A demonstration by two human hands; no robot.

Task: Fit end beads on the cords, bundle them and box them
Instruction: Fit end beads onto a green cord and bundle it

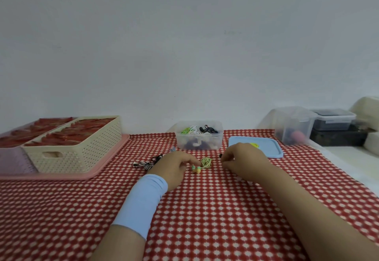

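the left hand (178,165) rests on the counter (205,209) with its fingers curled loosely; the fingertips (195,162) touch the coiled yellow-green cord (206,162), but a firm pinch cannot be confirmed. the right hand (243,161) hovers just to the right of the coil, fingers bent together as if pinching something small; whether it grips anything cannot be told. a small dark object (220,155), possibly a bead, sits at its fingertips.

the cord lies wound into a small round bundle, so it has no clear long axis. its two ends trail toward the near left, each ending in pale end beads (195,169) that lie side by side beside the left fingertips.

judged step: beads appear fitted and the cord bundled; boxing remains. the next move calls for lifting the coil without letting it unwind and placing it in the clear box (199,139) just beyond, which already holds cords. the blue lid (266,148) lies to the right. a striped black-and-white cord (146,164) waits at the left.
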